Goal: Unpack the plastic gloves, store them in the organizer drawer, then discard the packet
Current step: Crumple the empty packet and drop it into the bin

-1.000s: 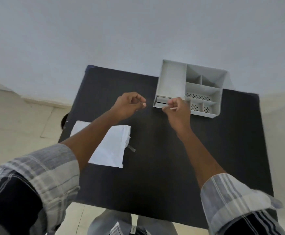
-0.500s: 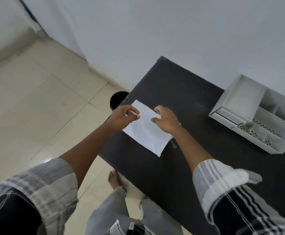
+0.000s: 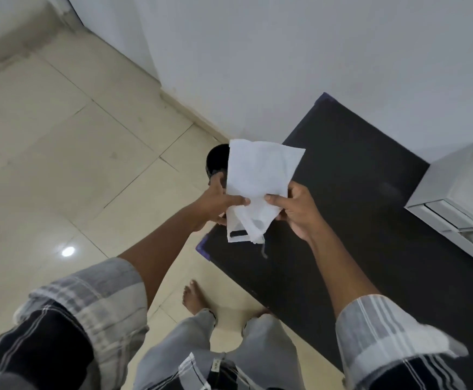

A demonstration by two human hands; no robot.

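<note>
Both hands, left hand [image 3: 215,201] and right hand [image 3: 294,209], pinch the empty packet [image 3: 257,175] beside the black bin [image 3: 215,161]; crumple it small, then drop it squarely inside.

Both arms extended forward, forearms bare, striped sleeves pushed back above the elbows. Left hand [image 3: 215,204] thumb-up, thumb and fingers pinched shut on the white packet [image 3: 257,175]; right hand [image 3: 294,209] mirrored just beside it, fingertips [image 3: 271,199] pressed on the same sheet. Hands close together, thumbs nearly meeting.
</note>
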